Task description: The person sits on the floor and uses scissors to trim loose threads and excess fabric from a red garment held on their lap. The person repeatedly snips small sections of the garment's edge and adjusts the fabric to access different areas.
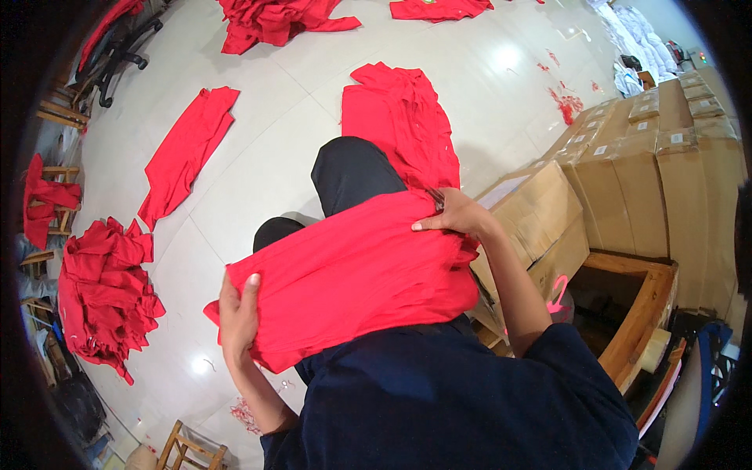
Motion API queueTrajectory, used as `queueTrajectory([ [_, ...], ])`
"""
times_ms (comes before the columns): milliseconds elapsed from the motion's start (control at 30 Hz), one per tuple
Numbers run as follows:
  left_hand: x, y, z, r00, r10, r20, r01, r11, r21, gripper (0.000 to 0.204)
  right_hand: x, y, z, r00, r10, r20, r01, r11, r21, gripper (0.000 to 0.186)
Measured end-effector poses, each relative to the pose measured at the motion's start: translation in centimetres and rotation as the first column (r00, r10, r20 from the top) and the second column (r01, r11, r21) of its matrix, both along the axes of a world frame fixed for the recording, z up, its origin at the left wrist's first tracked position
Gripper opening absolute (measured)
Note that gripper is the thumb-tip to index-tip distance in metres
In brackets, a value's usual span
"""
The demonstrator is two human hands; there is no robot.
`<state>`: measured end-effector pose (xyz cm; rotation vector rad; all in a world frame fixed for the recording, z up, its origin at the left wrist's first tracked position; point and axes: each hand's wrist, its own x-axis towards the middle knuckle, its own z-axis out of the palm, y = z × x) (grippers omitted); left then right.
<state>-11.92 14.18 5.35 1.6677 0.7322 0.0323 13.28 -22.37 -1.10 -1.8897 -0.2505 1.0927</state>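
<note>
A red folded garment [352, 270] lies across my lap, stretched between both hands. My left hand [239, 317] grips its left end, thumb on top and the other fingers beneath. At its upper right corner, my right hand [454, 215] pinches the cloth, with the thumb lying on it. A small dark object shows beside the right fingers, too little of it visible to name. Just beyond my knees another red garment [399, 113] is spread on the floor.
Red garments lie in a pile [110, 290] at left, as a single piece [188, 157] nearer the middle, and in a heap [274, 23] at the far side. Cardboard boxes [627, 172] are stacked at right, above a wooden frame [650, 313]. A wooden stool [188, 446] stands lower left.
</note>
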Motion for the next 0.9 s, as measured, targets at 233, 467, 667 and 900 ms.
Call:
queueTrajectory([
  [233,-5.1,4.5,-6.9,0.959,-0.012,-0.282,0.139,0.889,0.436,0.050,-6.2,8.0,4.3,0.818,-0.069,0.571,0.025,0.996,0.084,0.061],
  [467,4.5,0.8,-6.5,0.920,-0.366,-0.142,0.364,0.661,0.656,0.078,-7.5,8.6,5.3,0.814,-0.070,0.576,0.093,0.996,-0.009,0.081],
  [667,14.1,-8.1,-4.4,0.685,-0.725,0.072,0.527,0.561,0.638,0.066,-8.6,8.5,8.2,0.814,0.049,0.578,0.155,0.942,-0.299,0.085],
  [900,14.2,-10.0,-5.9,0.795,-0.586,0.156,0.514,0.788,0.339,0.036,-8.5,2.2,8.4,0.683,0.280,0.674,-0.076,0.946,-0.315,0.051],
])
